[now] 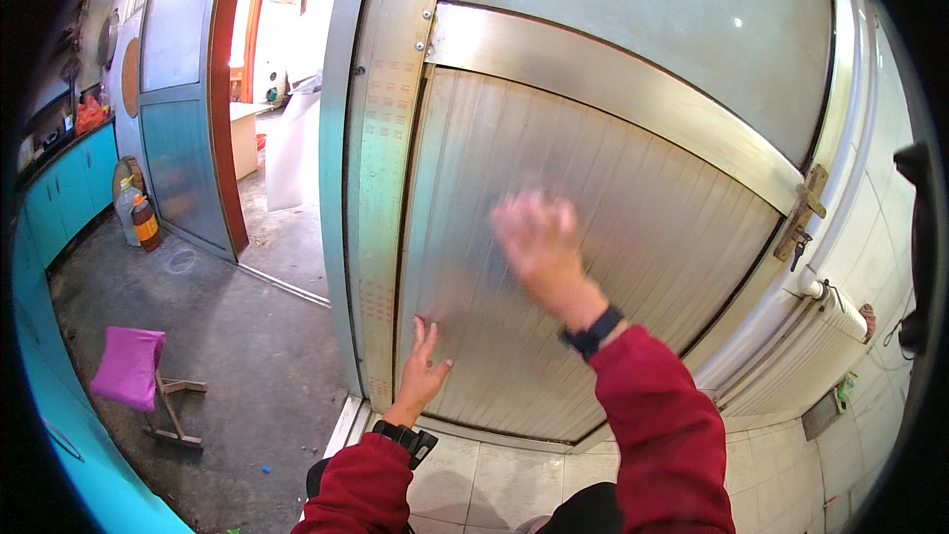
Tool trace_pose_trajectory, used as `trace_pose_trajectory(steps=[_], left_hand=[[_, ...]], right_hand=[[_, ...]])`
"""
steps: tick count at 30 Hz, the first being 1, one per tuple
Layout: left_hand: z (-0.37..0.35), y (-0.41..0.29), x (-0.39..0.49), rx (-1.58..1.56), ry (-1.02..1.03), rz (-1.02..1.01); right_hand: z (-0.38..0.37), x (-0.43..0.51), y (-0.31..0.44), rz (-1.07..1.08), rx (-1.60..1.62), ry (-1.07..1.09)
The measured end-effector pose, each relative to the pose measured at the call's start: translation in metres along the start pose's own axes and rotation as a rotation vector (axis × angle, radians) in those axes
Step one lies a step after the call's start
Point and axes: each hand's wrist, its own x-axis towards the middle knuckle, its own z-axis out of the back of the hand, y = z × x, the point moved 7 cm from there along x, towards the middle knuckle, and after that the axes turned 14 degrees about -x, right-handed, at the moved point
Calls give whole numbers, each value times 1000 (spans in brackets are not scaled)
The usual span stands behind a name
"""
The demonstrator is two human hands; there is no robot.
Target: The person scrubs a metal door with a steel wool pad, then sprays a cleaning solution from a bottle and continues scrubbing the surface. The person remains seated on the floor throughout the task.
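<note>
A metal-framed door with a ribbed lower panel [630, 237] and a pale upper pane [637, 30] fills the view before me. At the panel's lower left my left hand [424, 374] has its fingers apart, and its fingertips appear to rest on the surface. Nothing shows in it. My right hand [540, 241] is in front of the panel's middle and strongly blurred, with its fingers seemingly bunched. Whether it holds something, such as a cloth, cannot be made out. Black bands [404, 441] circle both wrists below red sleeves.
At right are a door latch with keys [799, 248] and a white radiator [801, 356]. On the left stand a stool with a purple cover [130, 367], plastic bottles [144, 222] and turquoise cabinets [70, 185]. A floor track [285, 285] crosses the open doorway.
</note>
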Motion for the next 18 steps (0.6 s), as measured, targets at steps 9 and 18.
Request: trace_pose_trajectory(steps=[9,18], left_hand=[[4,4,0,109,31,-52],[4,7,4,110,27,-51]], right_hand=[[64,57,4,132,-1,-150],[28,82,-42,-140,-219,-87]])
